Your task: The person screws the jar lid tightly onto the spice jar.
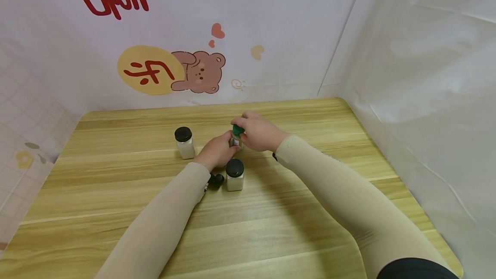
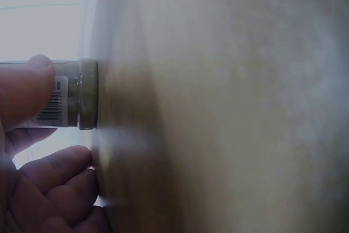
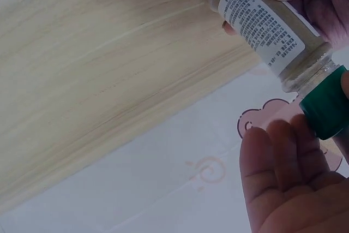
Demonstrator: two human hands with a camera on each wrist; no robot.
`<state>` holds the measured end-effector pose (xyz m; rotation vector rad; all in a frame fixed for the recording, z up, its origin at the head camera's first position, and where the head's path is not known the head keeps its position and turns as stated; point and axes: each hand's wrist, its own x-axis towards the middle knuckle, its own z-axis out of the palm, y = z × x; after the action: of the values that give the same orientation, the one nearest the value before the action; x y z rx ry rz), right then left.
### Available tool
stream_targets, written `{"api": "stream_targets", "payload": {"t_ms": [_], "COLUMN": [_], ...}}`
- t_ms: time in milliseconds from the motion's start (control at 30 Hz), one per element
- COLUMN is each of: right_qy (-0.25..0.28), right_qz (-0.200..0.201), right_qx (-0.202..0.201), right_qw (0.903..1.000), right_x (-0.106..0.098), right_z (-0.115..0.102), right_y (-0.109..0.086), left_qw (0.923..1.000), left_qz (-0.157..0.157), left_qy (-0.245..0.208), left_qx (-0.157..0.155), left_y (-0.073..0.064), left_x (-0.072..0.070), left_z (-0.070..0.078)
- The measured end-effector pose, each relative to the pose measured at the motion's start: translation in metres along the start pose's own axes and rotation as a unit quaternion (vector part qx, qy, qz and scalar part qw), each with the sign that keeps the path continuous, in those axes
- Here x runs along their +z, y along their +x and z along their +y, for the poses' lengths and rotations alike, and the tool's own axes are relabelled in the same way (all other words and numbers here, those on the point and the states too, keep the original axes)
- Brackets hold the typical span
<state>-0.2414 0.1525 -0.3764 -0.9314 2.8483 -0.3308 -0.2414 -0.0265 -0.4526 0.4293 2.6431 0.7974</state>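
My left hand [image 1: 217, 152] grips a clear spice bottle [image 3: 262, 31] of greyish-brown powder with a printed white label. Its base meets or nearly meets the wooden table in the left wrist view, where a barcode shows beside the thumb. My right hand [image 1: 261, 132] pinches the green cap [image 3: 324, 107] at the bottle's top. Clear neck shows between the cap and the bottle's shoulder; how firmly the cap sits is hidden. Two square jars of whitish contents with black lids stand close by: one jar [image 1: 185, 146] left of the left hand, the other jar [image 1: 234, 180] just in front of it.
The wooden table [image 1: 294, 227] has rounded corners. A white printed sheet [image 1: 286, 33] hangs behind it, and more white sheeting [image 1: 426, 76] rises along the right side. Small black devices [image 1: 217, 180] sit at the wrists, the left one close to the front jar.
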Motion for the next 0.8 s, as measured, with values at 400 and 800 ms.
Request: {"api": "stream_targets", "payload": {"t_ms": [400, 800], "right_qy": [0.018, 0.034], "right_qz": [-0.003, -0.007], "right_qx": [0.002, 0.028], "right_qw": [0.9998, 0.999], "right_x": [0.0058, 0.0098], "right_z": [0.0021, 0.0018], "right_y": [0.0037, 0.0056], "left_qw": [1.0, 0.9999], "left_qz": [-0.005, -0.008], "left_qy": [-0.002, 0.001], "left_qx": [-0.007, -0.01], "left_y": [-0.0007, -0.0003], "left_x": [-0.0004, 0.0], "left_z": [0.0005, 0.0002]}}
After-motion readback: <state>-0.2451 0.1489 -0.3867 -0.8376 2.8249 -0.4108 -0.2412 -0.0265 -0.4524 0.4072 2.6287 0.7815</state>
